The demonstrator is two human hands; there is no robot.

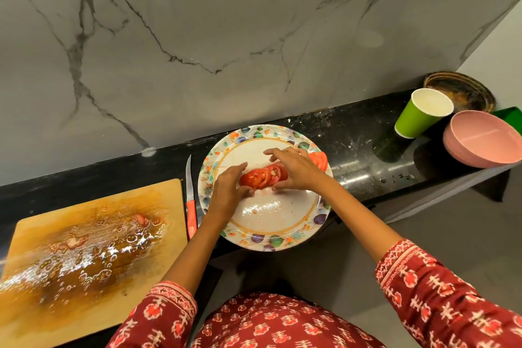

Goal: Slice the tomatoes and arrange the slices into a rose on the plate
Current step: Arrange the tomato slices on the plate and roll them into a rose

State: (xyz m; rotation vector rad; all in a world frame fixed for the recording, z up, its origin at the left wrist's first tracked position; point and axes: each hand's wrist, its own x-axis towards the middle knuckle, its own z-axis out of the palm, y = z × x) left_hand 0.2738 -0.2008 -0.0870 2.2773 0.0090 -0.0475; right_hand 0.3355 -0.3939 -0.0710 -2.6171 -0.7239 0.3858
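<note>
A floral-rimmed white plate (268,223) sits on the black counter. Across its middle lies a row of overlapping tomato slices (262,176). My left hand (227,192) cups the row's left end, fingers curled against the first slice. My right hand (293,169) arches over the right end, with fingertips touching down on both sides of the row. More tomato slices (319,160) are stacked at the plate's right rim, partly hidden by my right hand. A red-handled knife (190,198) lies just left of the plate, blade pointing away.
A wet wooden cutting board (84,248) with tomato juice and scraps lies at the left. A green paper cup (421,113), stacked pink bowls (483,141) and a dark round tray (463,90) stand at the right. The marble wall rises behind the narrow counter.
</note>
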